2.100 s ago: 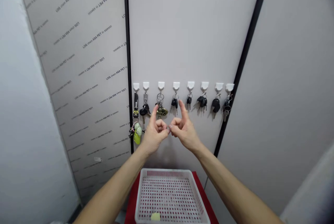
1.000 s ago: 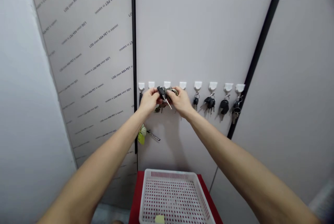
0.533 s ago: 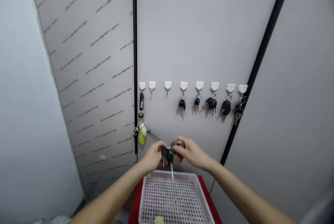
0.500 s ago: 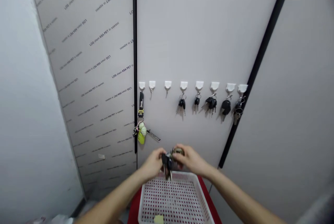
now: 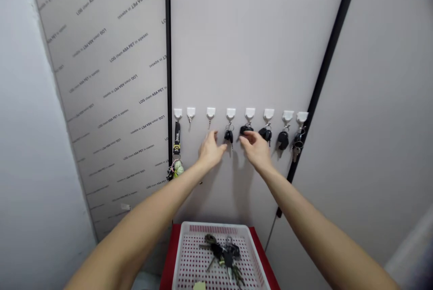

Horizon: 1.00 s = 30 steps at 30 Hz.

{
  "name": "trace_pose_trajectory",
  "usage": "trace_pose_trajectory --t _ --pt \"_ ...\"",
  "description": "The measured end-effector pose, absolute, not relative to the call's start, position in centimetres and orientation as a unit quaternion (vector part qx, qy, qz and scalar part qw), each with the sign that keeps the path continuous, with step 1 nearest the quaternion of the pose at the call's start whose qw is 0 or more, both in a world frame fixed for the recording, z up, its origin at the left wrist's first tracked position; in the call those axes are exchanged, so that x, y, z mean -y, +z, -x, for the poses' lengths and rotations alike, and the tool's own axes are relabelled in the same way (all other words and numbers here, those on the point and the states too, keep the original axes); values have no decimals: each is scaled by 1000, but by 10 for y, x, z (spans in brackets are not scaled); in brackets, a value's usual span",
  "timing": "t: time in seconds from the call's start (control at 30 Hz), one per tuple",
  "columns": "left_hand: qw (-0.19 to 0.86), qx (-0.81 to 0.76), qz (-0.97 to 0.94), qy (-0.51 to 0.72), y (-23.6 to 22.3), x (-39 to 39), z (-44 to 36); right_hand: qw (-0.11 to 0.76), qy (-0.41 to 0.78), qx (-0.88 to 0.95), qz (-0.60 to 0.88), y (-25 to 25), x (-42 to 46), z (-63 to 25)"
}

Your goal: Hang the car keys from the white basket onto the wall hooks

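My right hand (image 5: 257,149) is up at the wall, its thumb and fingers pinching a bunch of black-headed keys (image 5: 246,129) that hangs from a white hook (image 5: 250,113). Just left of it, my left hand (image 5: 210,151) has its thumb and fingers apart, close beside another bunch of black-headed keys (image 5: 229,135) on the neighbouring hook (image 5: 231,113). Below both hands, a white perforated plastic basket (image 5: 216,226) holds a loose pile of keys (image 5: 223,254) with dark heads and key rings.
More keys (image 5: 283,140) hang on hooks to the right. At the far left hook hangs a black strap (image 5: 177,139) with a pale green charm (image 5: 179,168). Two hooks beside it carry no keys. A red surface (image 5: 168,258) lies under the basket, with a yellow note (image 5: 199,286) inside.
Both hands were holding keys above the basket. Those keys now lie in it, and my hands have risen to the hooks, the right one taking hold of a hanging bunch.
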<state>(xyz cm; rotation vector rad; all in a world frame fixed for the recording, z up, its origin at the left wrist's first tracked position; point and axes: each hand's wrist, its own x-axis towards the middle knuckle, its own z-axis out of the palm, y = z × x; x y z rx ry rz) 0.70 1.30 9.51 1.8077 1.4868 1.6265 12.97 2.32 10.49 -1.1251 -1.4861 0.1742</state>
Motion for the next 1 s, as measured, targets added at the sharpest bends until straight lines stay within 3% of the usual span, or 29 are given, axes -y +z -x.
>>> trace_pose_trajectory --t 0.1,0.3,0.6,0.7,0.8,0.93,1.0 --pt "181 -518 -633 547 106 -25 -23 568 56 662 486 114 -28 -122" --pt "207 -480 -643 559 107 -35 -32 609 -66 604 511 112 -25 -133" --pt "207 -395 -638 627 152 -20 -33 424 -112 672 596 130 -24 -147" --pt "206 -374 -626 652 159 -18 -31 475 -106 666 565 126 -24 -147" --pt "236 -409 -636 610 145 -17 -31 536 -26 658 528 118 -29 -144" --pt "349 -407 -644 545 124 -15 -38 584 127 645 476 115 -35 -141" --pt "424 -354 -636 538 127 -12 -44 615 144 635 445 122 -35 -142"
